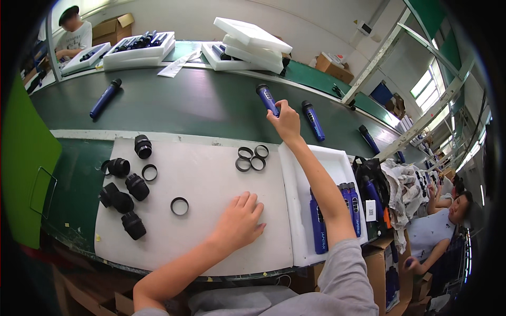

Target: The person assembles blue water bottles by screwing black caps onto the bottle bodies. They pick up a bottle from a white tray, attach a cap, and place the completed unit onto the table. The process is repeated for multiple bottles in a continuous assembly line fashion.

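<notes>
My right hand (286,122) reaches out over the dark green conveyor belt (184,102) and grips a blue cylindrical tube with a black cap (266,98). My left hand (240,221) lies flat, fingers spread, on the white foam pad (211,184) and holds nothing. On the pad lie several black rings (251,158), a single black ring (179,206) and several black caps (126,195) at the left. A white foam tray (337,168) to the right holds more blue tubes (318,224).
More blue tubes lie on the belt: one far left (105,98), one beside my right hand (313,120). White foam trays (247,45) are stacked at the back. A person sits at far left, another at lower right. Cardboard boxes stand below the bench.
</notes>
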Motion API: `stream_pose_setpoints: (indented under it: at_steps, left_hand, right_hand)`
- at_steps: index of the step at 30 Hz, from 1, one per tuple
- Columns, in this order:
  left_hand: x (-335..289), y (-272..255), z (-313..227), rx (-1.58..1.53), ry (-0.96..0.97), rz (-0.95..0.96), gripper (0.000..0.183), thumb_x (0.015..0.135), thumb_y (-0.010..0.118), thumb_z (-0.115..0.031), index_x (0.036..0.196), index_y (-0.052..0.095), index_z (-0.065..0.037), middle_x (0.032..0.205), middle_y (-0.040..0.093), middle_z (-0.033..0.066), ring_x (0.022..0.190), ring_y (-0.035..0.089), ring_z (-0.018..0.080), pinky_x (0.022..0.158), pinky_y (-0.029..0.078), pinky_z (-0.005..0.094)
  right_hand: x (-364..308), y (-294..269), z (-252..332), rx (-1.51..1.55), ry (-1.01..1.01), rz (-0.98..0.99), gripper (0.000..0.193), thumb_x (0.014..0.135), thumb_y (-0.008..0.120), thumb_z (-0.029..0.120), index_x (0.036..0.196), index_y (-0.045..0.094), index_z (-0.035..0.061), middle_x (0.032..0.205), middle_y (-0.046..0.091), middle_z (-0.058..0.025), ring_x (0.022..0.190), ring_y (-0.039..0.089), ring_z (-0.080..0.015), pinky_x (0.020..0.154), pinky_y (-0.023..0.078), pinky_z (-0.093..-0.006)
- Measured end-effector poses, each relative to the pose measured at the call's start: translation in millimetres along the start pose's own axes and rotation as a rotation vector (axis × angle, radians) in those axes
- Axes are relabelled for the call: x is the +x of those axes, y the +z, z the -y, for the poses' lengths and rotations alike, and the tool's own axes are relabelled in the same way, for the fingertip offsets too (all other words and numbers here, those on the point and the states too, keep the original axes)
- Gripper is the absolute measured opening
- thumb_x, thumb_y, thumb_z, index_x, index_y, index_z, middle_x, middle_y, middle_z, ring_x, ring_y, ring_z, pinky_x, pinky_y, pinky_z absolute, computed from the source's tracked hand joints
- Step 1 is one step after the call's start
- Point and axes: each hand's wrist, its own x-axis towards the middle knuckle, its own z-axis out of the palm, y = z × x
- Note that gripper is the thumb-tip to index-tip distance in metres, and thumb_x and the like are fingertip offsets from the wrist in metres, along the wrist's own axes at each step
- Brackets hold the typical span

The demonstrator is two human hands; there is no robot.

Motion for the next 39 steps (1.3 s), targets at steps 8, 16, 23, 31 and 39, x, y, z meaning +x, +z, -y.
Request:
stream_pose_setpoints:
  at_steps: [8, 16, 23, 31, 39]
  left_hand:
    - [-4.7, 1.7, 1.3, -0.011, -0.031, -0.012, 0.047, 0.082, 0.075, -0.025, 0.118, 0.058, -0.001, 0.126, 0.052, 0.0176, 0.127, 0.047, 0.0355, 0.102, 0.043, 0.0458]
    - [-3.5, -0.5, -0.5, 0.009, -0.050, 0.063, 0.046, 0.083, 0.073, -0.022, 0.119, 0.058, 0.000, 0.128, 0.051, 0.0187, 0.131, 0.045, 0.0365, 0.106, 0.041, 0.0468]
    - [-4.9, 0.8, -9.3, 0.098, -0.050, 0.062, 0.049, 0.084, 0.073, -0.023, 0.123, 0.056, 0.002, 0.131, 0.050, 0.0208, 0.133, 0.043, 0.0386, 0.110, 0.038, 0.0478]
    - [4.2, -19.3, -10.8, -0.558, -0.232, -0.044, 0.070, 0.094, 0.066, -0.040, 0.146, 0.039, 0.000, 0.127, 0.054, 0.0207, 0.126, 0.052, 0.0349, 0.108, 0.041, 0.0458]
    - [9.4, -30.1, -4.8, -1.638, -0.165, 0.223, 0.098, 0.087, 0.040, -0.086, 0.140, 0.049, -0.003, 0.111, 0.064, 0.0140, 0.112, 0.064, 0.0267, 0.100, 0.049, 0.0407]
  right_hand:
    - [11.5, 19.7, 18.7, -0.267, 0.188, 0.384, 0.052, 0.091, 0.066, 0.043, 0.114, 0.050, -0.0017, 0.098, 0.070, -0.0267, 0.090, 0.071, -0.0434, 0.079, 0.058, -0.0503]
    - [-47.1, -124.4, 24.1, -0.207, 0.101, 0.465, 0.037, 0.094, 0.061, 0.035, 0.095, 0.064, -0.0021, 0.080, 0.070, -0.0243, 0.082, 0.070, -0.0423, 0.076, 0.056, -0.0499]
    - [-136.6, -200.9, 30.5, -0.389, 0.222, 0.889, 0.055, 0.085, 0.068, 0.050, 0.091, 0.069, -0.0055, 0.077, 0.069, -0.0263, 0.077, 0.068, -0.0417, 0.075, 0.054, -0.0469]
    - [-112.1, -233.7, 65.8, 0.184, 0.236, 0.669, 0.039, 0.087, 0.074, 0.033, 0.092, 0.062, -0.0040, 0.066, 0.064, -0.0101, 0.059, 0.060, -0.0161, 0.056, 0.046, -0.0294]
    - [-101.2, -203.2, 159.8, 0.731, 0.115, 0.600, 0.032, 0.093, 0.071, 0.027, 0.101, 0.058, -0.0009, 0.070, 0.062, -0.0062, 0.061, 0.059, -0.0104, 0.056, 0.045, -0.0271]
